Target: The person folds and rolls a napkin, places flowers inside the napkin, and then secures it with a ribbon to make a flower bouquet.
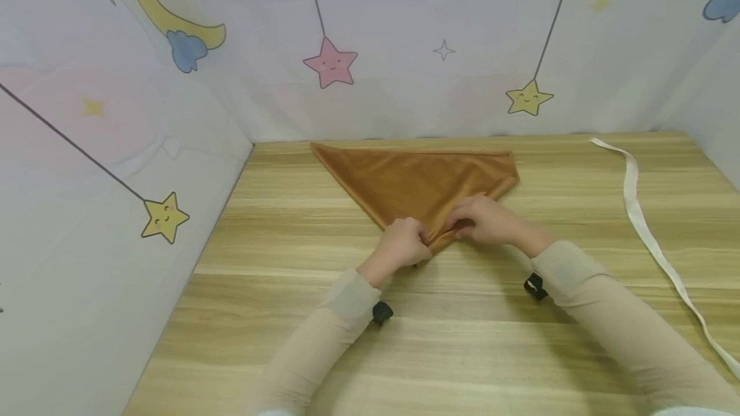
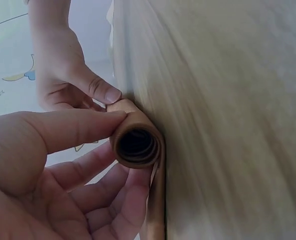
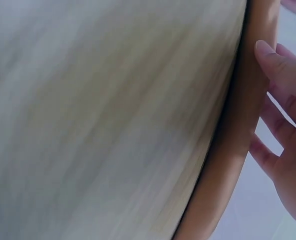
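A brown cloth [image 1: 399, 178], folded to a roughly triangular shape, lies on the wooden table with its long straight side at the back. Its near right edge is rolled into a tube; the spiral end of the roll [image 2: 143, 117] faces the left wrist view. My left hand [image 1: 401, 242] pinches this end at the cloth's near corner, thumb on one side and fingers on the other. Farther along the same rolled edge, my right hand [image 1: 485, 218] holds it between thumb and fingers. In the right wrist view the rolled edge [image 3: 232, 150] runs past the right thumb.
A thin white ribbon [image 1: 636, 210] curves along the right side of the wooden table [image 1: 260, 313]. White walls printed with stars [image 1: 331, 64] and a moon stand behind and to the left. Each wrist wears a small black device [image 1: 381, 313].
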`<state>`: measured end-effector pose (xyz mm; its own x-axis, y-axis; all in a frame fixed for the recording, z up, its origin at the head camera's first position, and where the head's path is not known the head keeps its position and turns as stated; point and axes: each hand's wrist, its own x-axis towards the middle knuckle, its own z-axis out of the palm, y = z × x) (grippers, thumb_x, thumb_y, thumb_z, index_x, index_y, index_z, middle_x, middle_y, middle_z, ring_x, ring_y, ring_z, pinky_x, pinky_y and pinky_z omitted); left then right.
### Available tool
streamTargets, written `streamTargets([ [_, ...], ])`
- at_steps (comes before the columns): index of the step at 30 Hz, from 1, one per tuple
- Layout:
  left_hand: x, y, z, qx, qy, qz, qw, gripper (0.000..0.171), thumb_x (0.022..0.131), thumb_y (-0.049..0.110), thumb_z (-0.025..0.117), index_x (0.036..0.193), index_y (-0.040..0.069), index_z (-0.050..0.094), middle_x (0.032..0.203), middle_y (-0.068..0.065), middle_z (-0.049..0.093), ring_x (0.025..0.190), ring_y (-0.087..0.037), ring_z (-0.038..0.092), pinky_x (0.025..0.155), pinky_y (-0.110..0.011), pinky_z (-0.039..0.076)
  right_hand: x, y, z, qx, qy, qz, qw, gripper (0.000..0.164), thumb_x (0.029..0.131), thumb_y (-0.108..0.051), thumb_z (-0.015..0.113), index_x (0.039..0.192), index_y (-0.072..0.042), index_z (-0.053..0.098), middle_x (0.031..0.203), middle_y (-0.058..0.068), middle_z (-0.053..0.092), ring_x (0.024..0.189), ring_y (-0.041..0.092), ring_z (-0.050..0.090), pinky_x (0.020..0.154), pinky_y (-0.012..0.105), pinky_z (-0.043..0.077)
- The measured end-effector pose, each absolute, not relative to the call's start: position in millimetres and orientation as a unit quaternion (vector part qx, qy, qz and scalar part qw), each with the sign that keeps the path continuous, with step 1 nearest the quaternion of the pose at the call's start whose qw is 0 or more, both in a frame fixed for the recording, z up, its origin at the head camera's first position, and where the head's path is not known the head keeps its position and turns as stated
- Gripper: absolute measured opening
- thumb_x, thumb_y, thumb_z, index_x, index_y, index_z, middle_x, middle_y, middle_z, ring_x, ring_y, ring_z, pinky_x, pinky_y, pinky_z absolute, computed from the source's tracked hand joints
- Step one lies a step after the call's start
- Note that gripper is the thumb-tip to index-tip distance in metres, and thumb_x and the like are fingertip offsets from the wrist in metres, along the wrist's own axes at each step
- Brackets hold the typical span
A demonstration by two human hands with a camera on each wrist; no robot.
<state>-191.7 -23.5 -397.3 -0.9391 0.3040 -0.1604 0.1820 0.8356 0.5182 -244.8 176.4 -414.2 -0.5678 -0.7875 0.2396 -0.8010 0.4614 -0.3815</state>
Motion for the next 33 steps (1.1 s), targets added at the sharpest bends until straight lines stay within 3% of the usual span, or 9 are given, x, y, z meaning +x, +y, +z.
streamTargets([
  [4, -190, -24, -396, 0.13, 0.954, 0.243, 0.119, 0.009, 0.066, 0.012, 0.07, 0.07, 0.016, 0.062, 0.069, 0.004, 0.058, 0.059, -0.013, 0.051, 0.049, -0.021, 0.039, -248, 182, -416, 0.459, -0.855, 0.241, 0.014, 0.017, 0.072, -0.003, 0.071, 0.086, -0.012, 0.069, 0.086, -0.003, 0.066, 0.083, 0.013, 0.06, 0.075, 0.032, 0.047],
  [17, -192, -26, -399, 0.142, 0.952, 0.25, 0.107, 0.013, 0.07, 0.02, 0.073, 0.062, 0.014, 0.065, 0.064, 0.004, 0.06, 0.059, -0.01, 0.05, 0.052, -0.02, 0.041, -251, 183, -415, 0.436, -0.863, 0.254, -0.003, 0.011, 0.077, -0.006, 0.068, 0.086, -0.012, 0.07, 0.085, -0.003, 0.068, 0.082, 0.014, 0.063, 0.074, 0.031, 0.049],
  [22, -194, -31, -403, 0.147, 0.942, 0.28, 0.112, 0.009, 0.07, 0.019, 0.073, 0.068, 0.013, 0.066, 0.072, 0.003, 0.062, 0.067, -0.011, 0.052, 0.061, -0.022, 0.042, -250, 188, -415, 0.421, -0.871, 0.252, -0.014, 0.013, 0.076, -0.011, 0.07, 0.089, -0.014, 0.07, 0.088, -0.006, 0.068, 0.083, 0.013, 0.062, 0.075, 0.031, 0.048],
  [28, -195, -34, -404, 0.138, 0.934, 0.304, 0.127, 0.008, 0.072, 0.017, 0.072, 0.073, 0.013, 0.064, 0.076, 0.002, 0.062, 0.065, -0.012, 0.051, 0.057, -0.023, 0.041, -249, 194, -416, 0.428, -0.873, 0.235, 0.002, 0.021, 0.072, -0.008, 0.073, 0.092, -0.013, 0.069, 0.091, -0.004, 0.065, 0.088, 0.015, 0.059, 0.079, 0.035, 0.046],
  [33, -193, -32, -401, 0.121, 0.943, 0.284, 0.123, 0.008, 0.073, 0.02, 0.072, 0.07, 0.014, 0.068, 0.074, 0.004, 0.064, 0.065, -0.01, 0.053, 0.059, -0.022, 0.042, -250, 194, -417, 0.434, -0.873, 0.22, 0.017, 0.017, 0.075, -0.01, 0.07, 0.092, -0.013, 0.07, 0.091, -0.002, 0.066, 0.088, 0.016, 0.059, 0.082, 0.036, 0.045],
])
